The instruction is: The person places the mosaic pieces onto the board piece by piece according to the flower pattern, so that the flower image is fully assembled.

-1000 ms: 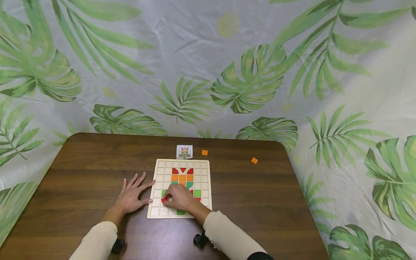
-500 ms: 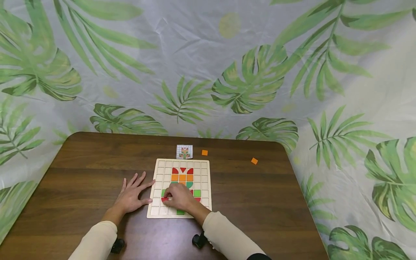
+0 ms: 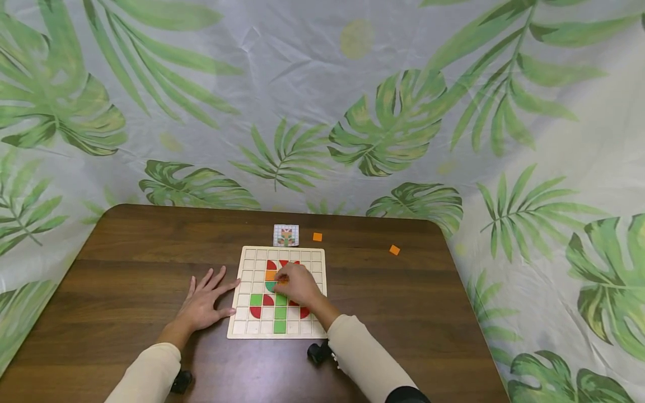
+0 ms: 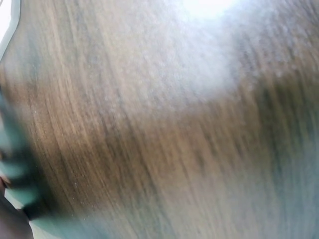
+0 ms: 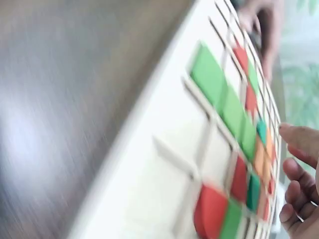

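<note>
A pale wooden grid board point(image 3: 316, 270) lies on the table, with red, orange, teal and green tiles set in a flower-like pattern. My left hand point(image 3: 200, 307) rests flat beside it, fingers spread, its thumb and index finger touching the left edge. Over the board's upper middle hovers my right hand point(image 3: 302, 288), covering some tiles. In the right wrist view its fingers point(image 5: 301, 142) are loosely bent, with nothing visible between them. At the lower left, a red rounded tile point(image 3: 256, 313) sits below a green square tile point(image 3: 256, 300). Green squares point(image 3: 279, 313) form the stem.
A small printed pattern card point(image 3: 286, 235) lies just beyond the board. Two loose orange square tiles lie apart, one point(image 3: 317, 237) near the card and another point(image 3: 395, 249) farther right. The brown wooden table point(image 3: 403, 313) meets a leaf-patterned cloth behind.
My right hand has left the red tile at the lower left and moved up and right over the board, uncovering the lower-left tiles and the stem. The left hand stays put.
</note>
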